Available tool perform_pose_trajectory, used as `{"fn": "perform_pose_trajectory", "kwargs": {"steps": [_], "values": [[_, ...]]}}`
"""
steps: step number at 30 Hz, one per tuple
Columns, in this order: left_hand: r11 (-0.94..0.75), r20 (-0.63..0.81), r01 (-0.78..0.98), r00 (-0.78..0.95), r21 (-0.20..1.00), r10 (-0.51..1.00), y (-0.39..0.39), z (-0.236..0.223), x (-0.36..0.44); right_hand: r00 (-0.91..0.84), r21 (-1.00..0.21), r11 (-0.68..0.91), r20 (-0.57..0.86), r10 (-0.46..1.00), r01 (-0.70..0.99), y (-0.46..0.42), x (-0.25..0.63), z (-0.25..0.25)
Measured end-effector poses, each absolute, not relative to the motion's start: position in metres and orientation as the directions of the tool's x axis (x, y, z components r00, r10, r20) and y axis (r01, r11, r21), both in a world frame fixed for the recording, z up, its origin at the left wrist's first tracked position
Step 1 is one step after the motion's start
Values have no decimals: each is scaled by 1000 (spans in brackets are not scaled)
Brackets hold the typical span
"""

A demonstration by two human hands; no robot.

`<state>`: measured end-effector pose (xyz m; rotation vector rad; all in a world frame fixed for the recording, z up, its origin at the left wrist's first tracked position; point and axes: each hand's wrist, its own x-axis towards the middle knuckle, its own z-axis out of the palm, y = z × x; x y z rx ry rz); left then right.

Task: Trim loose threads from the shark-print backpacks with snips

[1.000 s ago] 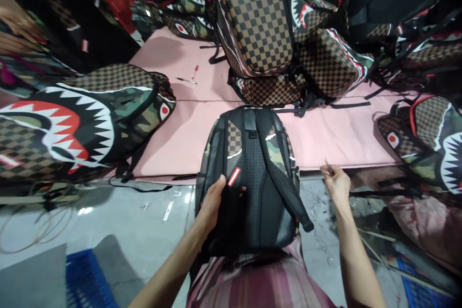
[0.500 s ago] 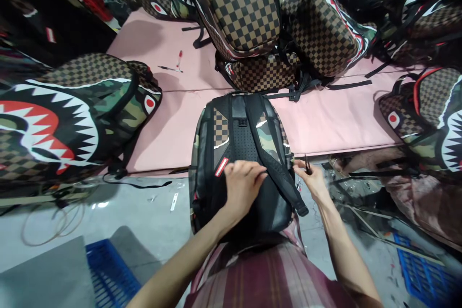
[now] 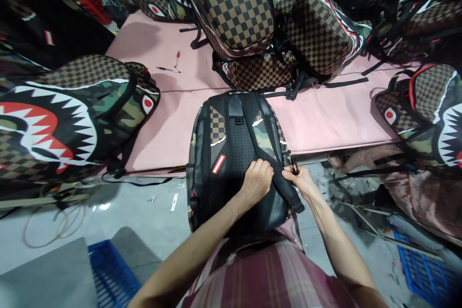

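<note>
A backpack (image 3: 236,197) with a black back panel, checkered and camouflage patches and a red label leans upright between my body and the table edge, its straps facing me. My left hand (image 3: 257,180) is closed, fingers curled at the inner edge of the right-side shoulder strap (image 3: 287,191). My right hand (image 3: 302,182) pinches that strap's outer edge between thumb and finger. Small dark thread snips (image 3: 295,168) show at the right hand's fingers, partly hidden.
A pink padded table (image 3: 173,120) runs across. Shark-mouth backpacks lie on it at left (image 3: 72,115) and right (image 3: 433,110). Checkered bags (image 3: 234,9) are piled at the back. Two pens (image 3: 168,70) lie on the table. Blue crates (image 3: 111,274) stand on the floor.
My left hand has moved right, from the middle of the back panel to the shoulder strap. My right hand has come slightly left onto the strap's edge.
</note>
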<state>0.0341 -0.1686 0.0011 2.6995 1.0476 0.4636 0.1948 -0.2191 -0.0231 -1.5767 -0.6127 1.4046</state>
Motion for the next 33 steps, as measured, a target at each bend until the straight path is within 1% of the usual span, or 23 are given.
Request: {"fn": "perform_pose_trajectory", "kwargs": {"steps": [1, 2, 5, 6, 7, 8, 10, 13, 15, 18, 20, 21, 22, 24, 25, 27, 29, 31, 32, 33], "values": [[-706, 202, 613, 687, 354, 698, -168, 1, 32, 217, -860, -472, -506, 835, -192, -220, 194, -23], [-670, 195, 604, 663, 431, 723, -167, 1, 30, 205, -857, -480, -512, 834, -186, -220, 194, -23], [-507, 165, 496, 580, 705, 797, -165, 3, 19, 212, -859, -479, -509, 834, -179, -221, 192, -25], [-462, 151, 452, 570, 763, 808, -164, 3, 16, 225, -864, -471, -501, 835, -177, -222, 192, -25], [-431, 142, 425, 561, 796, 815, -164, 3, 14, 236, -869, -462, -493, 838, -174, -222, 193, -26], [-414, 139, 421, 547, 807, 826, -165, 3, 12, 243, -873, -456, -486, 840, -170, -222, 193, -26], [-429, 154, 473, 514, 770, 844, -168, 0, 14, 239, -876, -455, -482, 843, -159, -222, 194, -26], [-495, 195, 628, 485, 600, 852, -175, -7, 23, 240, -869, -469, -494, 836, -157, -222, 194, -25], [-517, 209, 700, 481, 493, 851, -179, -9, 30, 254, -865, -472, -502, 827, -173, -221, 193, -24], [-565, 216, 713, 526, 415, 823, -180, -8, 34, 272, -861, -470, -508, 817, -196, -221, 192, -23], [-609, 199, 687, 583, 395, 787, -176, -5, 33, 275, -857, -473, -514, 813, -205, -222, 191, -23], [-620, 181, 669, 607, 411, 774, -173, -3, 32, 272, -855, -475, -517, 812, -207, -222, 191, -23], [-618, 156, 641, 626, 454, 764, -169, -2, 30, 267, -855, -476, -518, 813, -208, -222, 191, -24], [-559, 79, 548, 666, 623, 741, -161, 1, 25, 252, -857, -475, -514, 820, -199, -222, 191, -26], [-492, 36, 486, 684, 722, 729, -157, 2, 22, 245, -860, -476, -509, 825, -184, -222, 191, -27], [-305, -44, 372, 693, 877, 719, -152, 3, 17, 234, -874, -471, -486, 842, -121, -223, 192, -28], [-140, -106, 307, 663, 942, 741, -151, 3, 14, 230, -909, -416, -401, 887, 19, -226, 194, -25], [-57, -138, 280, 629, 958, 765, -153, 2, 13, 245, -914, -298, -233, 941, 276, -231, 197, -18], [-40, -145, 273, 624, 961, 768, -154, 1, 13, 246, -873, -224, -125, 961, 433, -234, 199, -13], [-30, -148, 266, 624, 964, 768, -155, 1, 13, 232, -795, -154, -17, 973, 587, -238, 201, -7]]}}
